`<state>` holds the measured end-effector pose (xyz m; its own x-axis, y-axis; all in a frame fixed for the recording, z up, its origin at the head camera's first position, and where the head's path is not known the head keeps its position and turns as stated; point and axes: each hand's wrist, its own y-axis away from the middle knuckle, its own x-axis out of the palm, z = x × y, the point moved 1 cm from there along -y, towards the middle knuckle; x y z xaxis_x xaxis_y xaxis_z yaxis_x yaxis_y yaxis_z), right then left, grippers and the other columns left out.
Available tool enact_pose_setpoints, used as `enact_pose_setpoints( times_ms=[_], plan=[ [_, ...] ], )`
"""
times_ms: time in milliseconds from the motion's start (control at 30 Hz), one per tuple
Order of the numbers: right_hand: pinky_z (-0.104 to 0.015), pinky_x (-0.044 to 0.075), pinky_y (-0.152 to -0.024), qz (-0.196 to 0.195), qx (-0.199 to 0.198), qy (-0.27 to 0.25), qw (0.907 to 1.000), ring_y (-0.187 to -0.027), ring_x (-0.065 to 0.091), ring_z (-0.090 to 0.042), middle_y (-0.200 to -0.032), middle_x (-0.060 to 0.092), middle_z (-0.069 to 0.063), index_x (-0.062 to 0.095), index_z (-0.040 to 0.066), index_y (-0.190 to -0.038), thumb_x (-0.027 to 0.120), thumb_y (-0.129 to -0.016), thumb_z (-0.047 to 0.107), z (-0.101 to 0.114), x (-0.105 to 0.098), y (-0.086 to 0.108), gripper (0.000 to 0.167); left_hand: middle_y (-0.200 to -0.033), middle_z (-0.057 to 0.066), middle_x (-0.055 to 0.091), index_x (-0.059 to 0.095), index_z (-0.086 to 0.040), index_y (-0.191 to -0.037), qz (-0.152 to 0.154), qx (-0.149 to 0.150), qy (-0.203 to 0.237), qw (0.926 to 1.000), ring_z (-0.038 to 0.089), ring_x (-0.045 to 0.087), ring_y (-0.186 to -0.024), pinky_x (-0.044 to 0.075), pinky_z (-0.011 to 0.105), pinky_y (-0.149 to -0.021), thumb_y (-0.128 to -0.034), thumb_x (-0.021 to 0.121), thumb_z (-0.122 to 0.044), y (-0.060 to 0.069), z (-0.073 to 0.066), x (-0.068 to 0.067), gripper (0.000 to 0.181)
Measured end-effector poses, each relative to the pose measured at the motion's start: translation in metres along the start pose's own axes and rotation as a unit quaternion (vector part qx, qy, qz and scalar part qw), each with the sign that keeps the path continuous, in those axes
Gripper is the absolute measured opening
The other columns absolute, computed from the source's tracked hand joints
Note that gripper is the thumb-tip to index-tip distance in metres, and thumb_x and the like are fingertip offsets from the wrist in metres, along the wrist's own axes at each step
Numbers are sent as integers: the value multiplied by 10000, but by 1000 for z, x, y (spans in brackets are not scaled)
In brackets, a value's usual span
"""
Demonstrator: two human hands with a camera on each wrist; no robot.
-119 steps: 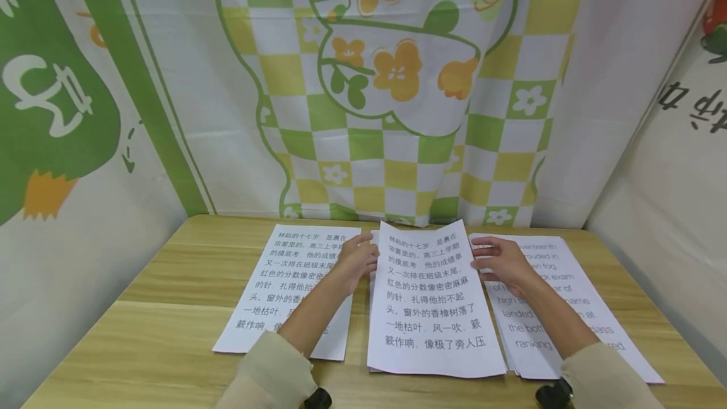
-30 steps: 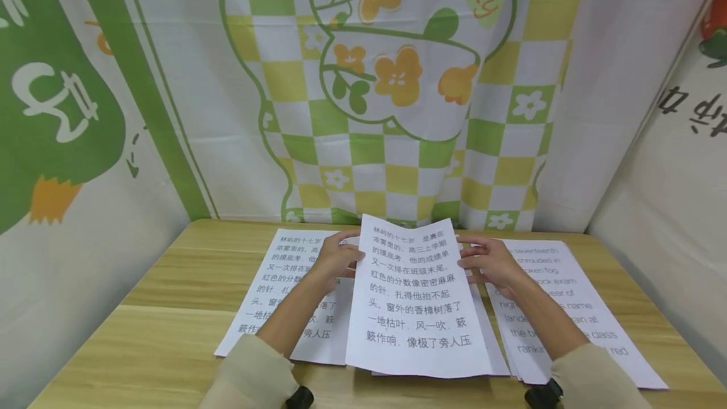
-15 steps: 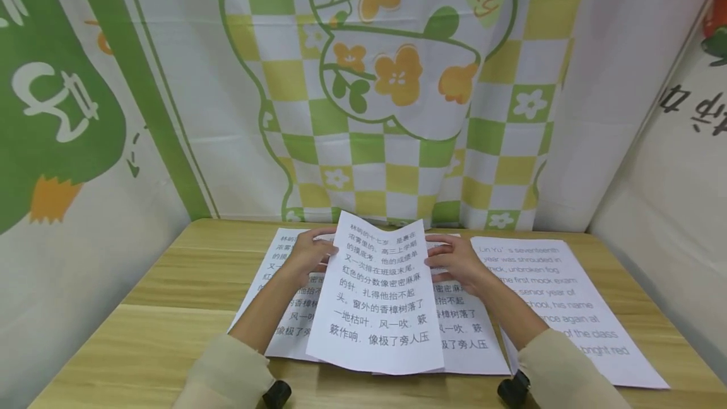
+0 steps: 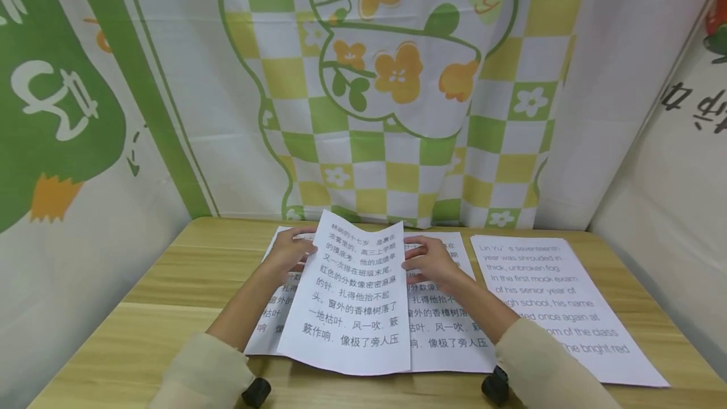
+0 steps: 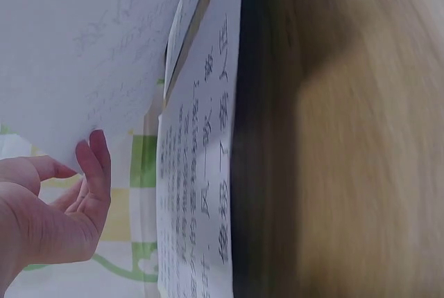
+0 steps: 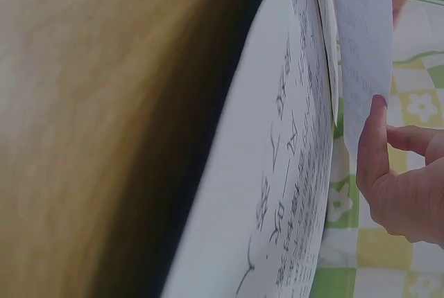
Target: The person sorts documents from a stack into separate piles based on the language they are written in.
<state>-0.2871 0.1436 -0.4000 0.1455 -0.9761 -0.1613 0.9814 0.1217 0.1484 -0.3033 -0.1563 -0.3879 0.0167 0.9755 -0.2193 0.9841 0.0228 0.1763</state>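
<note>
And here's the sheet (image 4: 354, 295), up in both hands, its top edge bowed, tilted toward the camera! Left grip (image 4: 288, 254) pinching one long edge, right grip (image 4: 434, 264) pinching the other; the wrist views show thumb and fingers closed on the paper at each side. Where is it? Leaning across the gap between the left page (image 4: 264, 336) and the middle page (image 4: 449, 327), hiding part of each. Both carry Chinese print, and so does the one in hand.

So, the score: the pick-up looks done, with the top end clear of the pages below. The setting-down is not done: nothing lies flat under those fingers, and whether the bottom edge touches a page I cannot tell. Call it about midway through this sheet, by my judgement. Off to the right, the English page (image 4: 568, 314) lies flat on the surface (image 4: 142, 333), neither hand on it. How many sheets sit under each top page? Too hidden to count.
</note>
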Motion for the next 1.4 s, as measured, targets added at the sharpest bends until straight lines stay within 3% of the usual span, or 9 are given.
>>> enact_pose_setpoints(
  times_ms=[367,800,1200,1400],
  plan=[
    [-375,661,-731,194,150,-91,9997,-891,672,-252,-1107,596,-193,477,-25,-1503,660,-884,-169,5,31,-11,661,-1292,239,621,491,-53,-1518,-321,-80,-356,9988,254,627,-944,543,284,-678,-973,560,-26,7,6,-26,550],
    [-348,658,-740,414,226,-184,9987,-840,679,-241,-1112,592,-197,457,-78,-1490,682,-840,-188,6,54,-18,697,-1279,265,622,458,-10,-1530,-487,-91,-311,9983,207,629,-865,544,283,-638,-964,553,-2,5,9,-48,574],
    [-425,653,-808,1089,471,-474,9918,-908,699,-300,-1165,575,-223,372,-85,-1541,679,-839,-198,7,73,-17,774,-1229,294,632,444,34,-1520,-665,-188,-280,9972,181,674,-775,606,288,-654,-969,525,27,4,14,-66,557],
    [-436,647,-836,1162,541,-535,9903,-919,695,-303,-1162,564,-210,369,-98,-1535,679,-855,-193,11,78,-15,753,-1157,263,656,452,50,-1508,-763,-146,-224,9967,169,661,-754,601,277,-648,-951,528,44,4,12,-73,562]
  ],
)
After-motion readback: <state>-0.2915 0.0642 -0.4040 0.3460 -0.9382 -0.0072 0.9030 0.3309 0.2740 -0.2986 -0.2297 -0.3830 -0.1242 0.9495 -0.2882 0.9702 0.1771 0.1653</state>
